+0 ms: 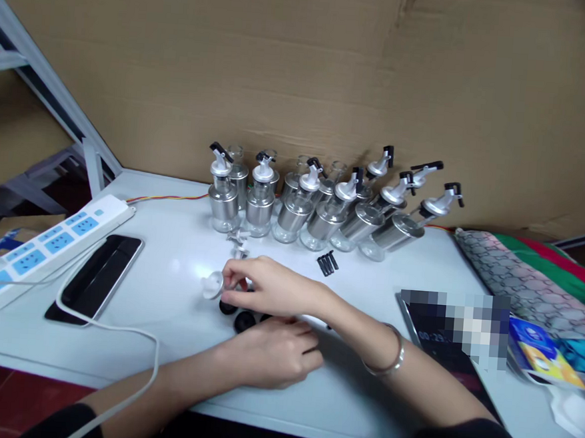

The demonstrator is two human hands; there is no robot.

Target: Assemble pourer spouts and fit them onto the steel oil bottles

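Note:
My right hand (260,285) reaches across to the left above my left hand. Its thumb and fingers are pinched at a silvery-white pourer spout (212,285) with a round flared cap. Below, my left hand (283,353) is curled, knuckles up; its fingertips and anything inside them are hidden. Black round pieces (244,321) lie on the table beside and partly under both hands. Just beyond the right fingers are more silvery spout pieces (239,245). Several small black levers (327,263) lie together in front of the bottles.
Glass-and-steel bottles (295,216) stand in rows along the cardboard wall (303,66), many topped with black-levered pourers. On the left lie a power strip (44,248), a dark phone-like device (100,279) and a white cable (151,339). A tablet-like screen (432,335) and tissue pack (538,349) lie right.

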